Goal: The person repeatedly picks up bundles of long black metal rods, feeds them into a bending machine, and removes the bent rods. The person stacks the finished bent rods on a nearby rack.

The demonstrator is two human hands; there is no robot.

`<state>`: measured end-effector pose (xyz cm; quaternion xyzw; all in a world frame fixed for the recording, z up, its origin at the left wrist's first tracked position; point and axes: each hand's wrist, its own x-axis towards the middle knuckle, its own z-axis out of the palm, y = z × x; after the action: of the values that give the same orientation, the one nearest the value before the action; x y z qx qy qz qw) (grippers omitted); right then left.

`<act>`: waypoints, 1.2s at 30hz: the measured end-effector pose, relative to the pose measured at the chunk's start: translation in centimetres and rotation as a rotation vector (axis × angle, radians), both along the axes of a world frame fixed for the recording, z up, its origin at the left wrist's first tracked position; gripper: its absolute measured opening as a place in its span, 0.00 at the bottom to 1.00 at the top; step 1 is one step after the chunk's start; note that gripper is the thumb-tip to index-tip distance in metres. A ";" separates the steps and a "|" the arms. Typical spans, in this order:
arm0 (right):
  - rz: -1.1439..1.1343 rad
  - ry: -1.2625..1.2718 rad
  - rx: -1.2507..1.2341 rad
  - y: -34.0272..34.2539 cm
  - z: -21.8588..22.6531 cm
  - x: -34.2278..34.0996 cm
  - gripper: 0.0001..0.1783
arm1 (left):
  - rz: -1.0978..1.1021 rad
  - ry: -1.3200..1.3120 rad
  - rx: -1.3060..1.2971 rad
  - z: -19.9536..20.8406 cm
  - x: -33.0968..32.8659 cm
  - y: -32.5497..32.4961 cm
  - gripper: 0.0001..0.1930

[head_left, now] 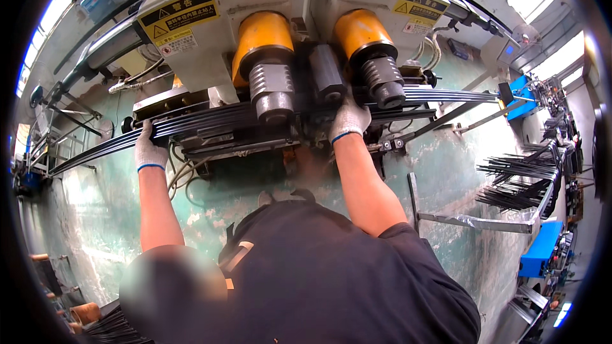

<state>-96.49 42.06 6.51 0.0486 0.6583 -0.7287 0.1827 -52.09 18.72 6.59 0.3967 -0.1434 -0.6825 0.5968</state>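
A bundle of long, thin dark rods [210,118] stretches across the front of a bending machine, bowing down towards both ends. My left hand [152,148], in a white knit glove with a blue cuff, is closed round its left part, thumb up over the rods. Near the machine's middle, my right hand [350,121], gloved alike, grips the bundle beside a dark faceted block [326,71]; some of its fingers are hidden. Ridged steel heads under a left orange cylinder [264,38] and a right orange cylinder [364,33] stand on either side of that block.
Yellow-and-black warning labels [180,16] mark the pale machine housing. Hoses [182,175] hang below the left side. To the right, a metal stand [475,222] lies near a stack of dark rods [519,178]. A blue box-shaped unit [542,250] stands beyond.
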 end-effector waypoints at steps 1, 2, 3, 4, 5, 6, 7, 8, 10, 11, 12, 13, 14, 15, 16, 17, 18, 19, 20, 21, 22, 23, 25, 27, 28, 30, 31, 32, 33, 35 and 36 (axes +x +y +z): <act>0.026 0.034 0.083 -0.2 -0.7 0.2 0.36 | -0.001 -0.029 0.022 -0.4 -0.3 -0.1 0.11; 0.051 -0.043 0.015 -0.6 -1.0 0.4 0.33 | -0.026 -0.044 0.077 -0.5 -1.1 0.1 0.11; 0.079 -0.120 -0.052 -0.9 -1.4 0.6 0.31 | 0.019 -0.065 0.147 -0.6 -2.4 0.5 0.12; 0.219 0.199 0.155 -1.5 -7.2 -1.8 0.26 | -0.029 -0.060 0.118 -1.7 -3.1 0.1 0.12; 0.268 0.530 0.373 -2.1 -13.0 -4.4 0.21 | -0.081 -0.053 0.089 -2.9 -3.9 -0.4 0.12; 0.285 0.496 0.332 -2.7 -14.1 -4.8 0.21 | -0.113 -0.089 0.030 -3.1 -4.0 0.0 0.12; 0.301 0.469 0.286 -3.2 -14.4 -5.0 0.20 | -0.171 -0.031 0.046 -3.9 -2.8 -0.8 0.12; 0.303 0.440 0.250 -3.0 -14.9 -5.5 0.20 | -0.177 0.020 0.067 -3.6 -3.3 -0.7 0.12; 0.299 0.362 0.183 -2.4 -14.2 -5.3 0.19 | -0.258 0.182 0.082 -2.9 -2.7 -0.8 0.15; 0.282 0.284 0.150 -2.0 -11.9 -4.2 0.18 | -0.215 0.212 0.082 -1.3 -2.6 -0.4 0.19; 0.285 0.193 0.113 -1.9 -8.7 -2.4 0.18 | -0.166 0.225 0.050 -1.6 -0.1 -1.0 0.20; 0.275 0.112 0.077 -1.3 -5.4 -1.1 0.17 | -0.126 0.243 0.018 -2.2 2.9 -2.6 0.21; 0.261 0.014 0.032 -0.9 -2.7 -0.1 0.17 | -0.096 0.241 -0.044 -3.4 6.1 -4.2 0.22; 0.227 -0.080 -0.026 -0.6 -0.5 0.6 0.16 | -0.066 0.238 -0.105 -4.6 8.8 -5.6 0.22; 0.172 -0.158 -0.077 -0.1 1.6 1.1 0.16 | 0.006 0.196 -0.086 -4.8 9.6 -6.9 0.22; 0.100 -0.265 -0.153 -0.1 2.9 1.6 0.15 | 0.088 0.107 -0.027 -4.8 9.4 -7.5 0.20; 0.086 -0.261 -0.145 -0.1 3.9 2.0 0.16 | 0.098 0.085 -0.024 -5.1 9.3 -7.5 0.19; 0.074 -0.257 -0.136 -0.2 4.6 2.4 0.16 | 0.110 0.064 -0.020 -5.4 9.4 -7.4 0.17; 0.052 -0.254 -0.124 -0.1 4.8 2.6 0.17 | 0.113 0.051 0.000 -5.2 8.6 -7.0 0.17; 0.024 -0.245 -0.159 0.0 4.2 2.6 0.17 | 0.119 0.037 0.020 -4.5 7.5 -6.0 0.16; -0.003 -0.236 -0.194 0.0 3.2 2.5 0.17 | 0.125 0.023 0.041 -4.2 6.6 -5.2 0.15; -0.019 -0.226 -0.232 -0.1 2.4 2.5 0.18 | 0.067 0.032 0.022 -4.5 6.6 -4.5 0.15; 0.012 -0.165 -0.219 0.2 1.2 2.8 0.18 | -0.051 0.050 -0.013 -5.4 6.4 -3.3 0.14; 0.046 -0.103 -0.250 0.1 -0.6 2.6 0.18 | -0.074 0.047 -0.032 -5.4 4.2 -1.2 0.13; 0.067 -0.074 -0.287 0.1 -2.0 2.3 0.18 | -0.094 0.089 -0.004 -5.0 2.8 -0.3 0.14; 0.106 -0.080 -0.322 0.8 -2.3 2.6 0.19 | -0.182 0.150 0.015 -3.6 -0.2 1.8 0.15; 0.123 -0.112 -0.324 1.3 -1.5 3.0 0.22 | -0.241 0.167 0.001 -2.7 -1.1 2.9 0.16; 0.132 -0.140 -0.326 2.0 -0.6 3.4 0.26 | -0.281 0.189 -0.022 -3.0 -1.2 2.8 0.17; 0.138 -0.017 -0.123 2.4 -0.1 3.8 0.27 | -0.318 0.205 -0.047 -3.2 -0.8 2.6 0.18; 0.135 0.045 -0.248 3.5 0.1 4.4 0.25 | -0.130 0.331 0.029 -0.5 -1.4 2.3 0.22; 0.096 0.052 -0.279 4.3 -0.9 4.2 0.24 | -0.096 0.279 0.039 1.4 -1.3 2.1 0.23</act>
<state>-92.25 46.39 5.62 -0.0277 0.5565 -0.8046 0.2051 -53.39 20.86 7.96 0.3022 -0.0647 -0.7614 0.5699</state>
